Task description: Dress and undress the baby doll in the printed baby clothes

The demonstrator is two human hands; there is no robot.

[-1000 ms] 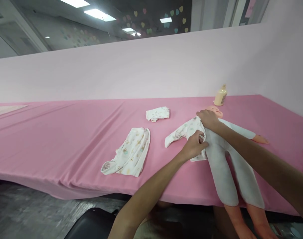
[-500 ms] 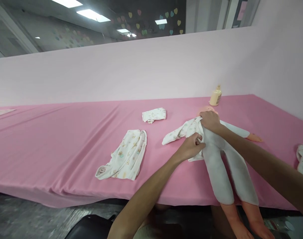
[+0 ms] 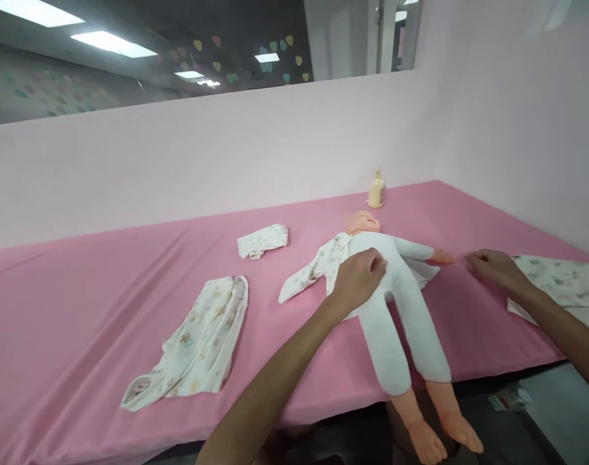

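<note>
A baby doll in a white body suit lies on its back on the pink cloth, its feet hanging past the front edge. A white patterned baby shirt covers the doll's arm on the left side. More white cloth sticks out from under its other side. My left hand lies over the doll's belly with curled fingers; whatever they may grip is hidden. Just beyond the doll's other hand, my right hand hovers with its fingertips pressed together, and nothing shows in them.
A patterned white garment lies at the right beneath my right forearm. To the left are a folded garment and a larger laid-out one. A cream pump bottle stands by the wall on the pink-covered table.
My right hand has left the doll's chest and moved right, beyond the doll's hand. My left hand has shifted from the shirt's edge onto the belly. The view has turned right.
</note>
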